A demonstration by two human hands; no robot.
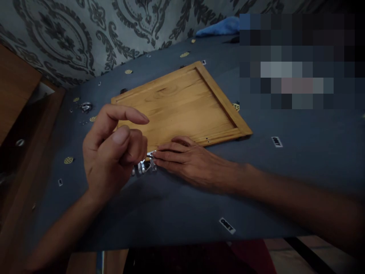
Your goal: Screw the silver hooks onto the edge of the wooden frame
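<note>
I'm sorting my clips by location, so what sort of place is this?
Probably a room in a home: there's an ornate patterned wall, a dark blue printed table covering, and wooden furniture at the left.

Your left hand (111, 156) bare, thumb (121, 135) broad and rounded at tip, nail short; index finger (125, 111) slim, tapering to tip; your left forearm (70, 224) bare, narrower toward hand, blurred near elbow

Your right hand (196, 163) bare too, fingers (171, 156) long and slim; your right forearm (273, 194) bare, thicker toward elbow, partly shadowed

Dark red cloth (242, 255) low down, too dim to tell whether your clothing
</note>
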